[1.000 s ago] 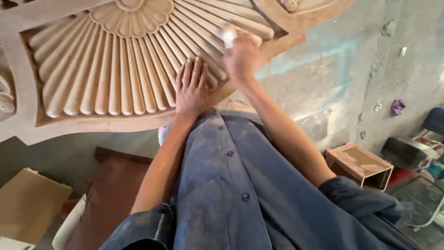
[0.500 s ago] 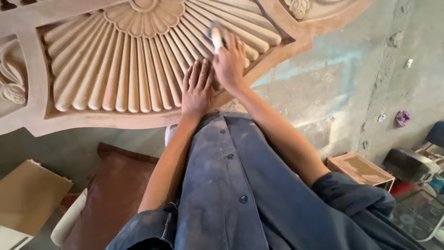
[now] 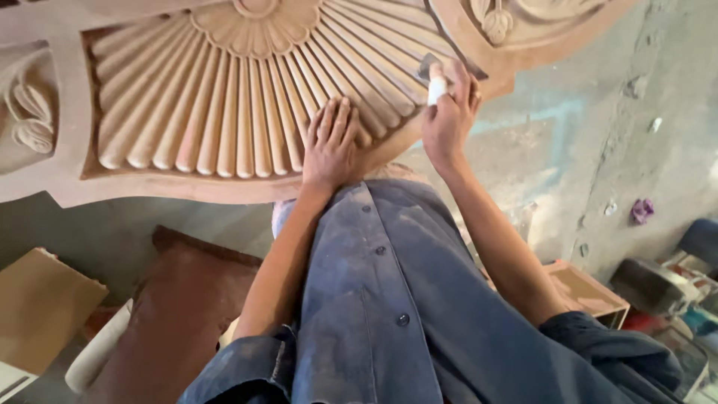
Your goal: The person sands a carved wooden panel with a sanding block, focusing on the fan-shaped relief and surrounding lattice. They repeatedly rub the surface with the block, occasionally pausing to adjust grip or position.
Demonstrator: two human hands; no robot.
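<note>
A large carved wooden panel (image 3: 224,97) with a fluted fan pattern fills the top of the view. My left hand (image 3: 330,142) lies flat on its lower flutes, fingers together, pressing on the wood. My right hand (image 3: 449,112) is closed around a small tool with a white handle and a flat grey blade (image 3: 431,75), its tip touching the ribs near the panel's right border. My blue buttoned shirt (image 3: 389,299) covers the lower middle of the view.
A brown cushion (image 3: 179,314) and a flat cardboard piece (image 3: 41,307) lie at the lower left. A small open wooden box (image 3: 587,292) sits on the concrete floor at right. A leaf carving (image 3: 30,112) decorates the panel's left side.
My right hand with the tool has slid along the ribs, first down toward my left hand, then back up toward the right border. The left hand has stayed flat on the flutes.
</note>
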